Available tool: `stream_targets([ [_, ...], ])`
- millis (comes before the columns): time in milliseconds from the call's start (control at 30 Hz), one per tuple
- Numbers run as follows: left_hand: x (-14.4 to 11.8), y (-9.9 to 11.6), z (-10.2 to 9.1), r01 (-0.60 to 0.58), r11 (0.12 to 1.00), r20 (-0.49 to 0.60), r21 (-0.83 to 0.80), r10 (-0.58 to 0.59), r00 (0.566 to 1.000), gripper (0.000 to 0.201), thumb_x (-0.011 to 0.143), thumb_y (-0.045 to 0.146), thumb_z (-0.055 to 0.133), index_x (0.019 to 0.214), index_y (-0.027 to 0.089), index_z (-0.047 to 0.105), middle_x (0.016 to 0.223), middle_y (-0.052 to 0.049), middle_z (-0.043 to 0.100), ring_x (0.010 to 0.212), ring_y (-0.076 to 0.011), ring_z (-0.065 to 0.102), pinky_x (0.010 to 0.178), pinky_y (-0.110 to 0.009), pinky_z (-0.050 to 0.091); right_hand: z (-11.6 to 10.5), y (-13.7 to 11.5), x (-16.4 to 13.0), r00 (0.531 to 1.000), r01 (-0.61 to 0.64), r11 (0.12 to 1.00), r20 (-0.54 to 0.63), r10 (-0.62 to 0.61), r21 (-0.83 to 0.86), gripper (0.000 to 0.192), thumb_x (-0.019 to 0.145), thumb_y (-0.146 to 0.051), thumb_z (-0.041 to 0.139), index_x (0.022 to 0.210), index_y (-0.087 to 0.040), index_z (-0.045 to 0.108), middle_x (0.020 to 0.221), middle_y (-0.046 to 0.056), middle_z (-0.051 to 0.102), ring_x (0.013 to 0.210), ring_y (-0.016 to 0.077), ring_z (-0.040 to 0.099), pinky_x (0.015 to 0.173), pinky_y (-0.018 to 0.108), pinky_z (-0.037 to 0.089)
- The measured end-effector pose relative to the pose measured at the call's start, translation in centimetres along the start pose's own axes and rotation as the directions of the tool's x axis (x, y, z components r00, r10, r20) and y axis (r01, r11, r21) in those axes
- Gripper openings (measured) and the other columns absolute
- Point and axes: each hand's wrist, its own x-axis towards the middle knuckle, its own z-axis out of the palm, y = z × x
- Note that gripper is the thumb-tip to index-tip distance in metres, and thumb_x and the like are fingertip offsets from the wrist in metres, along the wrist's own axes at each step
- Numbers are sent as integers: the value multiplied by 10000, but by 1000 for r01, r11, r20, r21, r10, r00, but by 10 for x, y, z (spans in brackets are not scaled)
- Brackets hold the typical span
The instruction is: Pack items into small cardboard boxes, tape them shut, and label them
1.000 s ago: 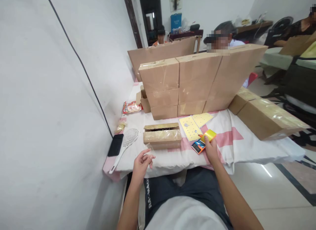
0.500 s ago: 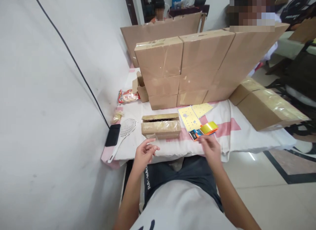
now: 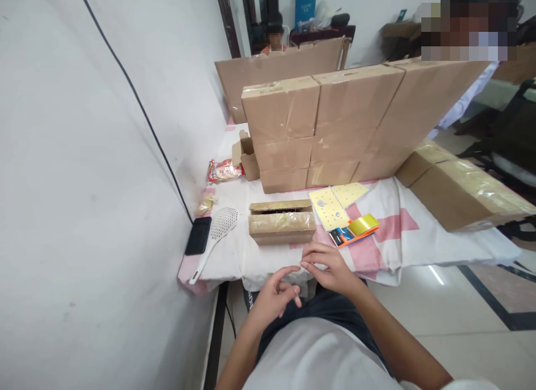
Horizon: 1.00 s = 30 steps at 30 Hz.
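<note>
My left hand is just off the table's front edge, index finger stretched out and thumb apart from it. My right hand meets that fingertip with its thumb and fingers pinched together. Anything in the pinch is too small to make out. Behind the hands lies a small cardboard box, its long top flap partly raised over a dark gap and clear tape along its edge. To its right, a roll of yellow tape sits in an orange holder, beside a blue and black packet.
Dotted yellow sheets lie behind the tape. A large taped cardboard panel stands across the table; a long carton is at right. A white skimmer and black phone lie by the wall. Two people are beyond.
My right hand has moved left from beside the tape roll to my left hand. My left hand has come away from the box, and the clear strip near it no longer shows.
</note>
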Motion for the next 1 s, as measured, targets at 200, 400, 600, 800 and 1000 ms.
stream_targets([
  [200,17,-36,-18,-16,992,-166,124,37,985,610,885,414,587,1401,131,429,682,-1,698,398,-85,419,428,-203,350,-62,-16,-1,835,-145,977,-549,36,-157,144,921,-188,618,794,-244,655,825,37,625,805,192,599,733,339,479],
  [400,45,7,-67,-316,750,-507,581,637,581,344,956,371,536,1238,191,616,852,-46,640,795,-173,584,781,-306,478,-58,-19,50,986,-89,972,-158,55,-218,145,922,-273,633,789,-232,673,845,48,650,796,190,612,723,331,485],
  [600,81,46,-98,-104,468,-366,877,793,488,453,890,401,642,1324,271,648,1177,-123,466,1094,-280,479,967,-452,445,5,0,116,992,-126,983,-11,129,132,231,916,-353,632,739,-207,659,805,31,630,779,173,595,740,314,469],
  [800,83,31,-96,-86,426,-360,900,841,404,302,893,336,647,1169,243,724,1120,-111,488,990,-244,491,905,-410,468,63,54,157,934,-349,898,21,357,267,302,817,-436,661,658,-184,612,663,-7,566,631,137,497,621,273,410],
  [1000,79,24,-97,-209,453,-410,867,885,219,231,901,248,618,1113,179,678,1048,-110,574,1015,-241,551,918,-400,482,83,78,154,936,-353,929,39,351,110,249,819,-373,620,667,-176,615,655,-9,583,635,135,507,628,264,400],
])
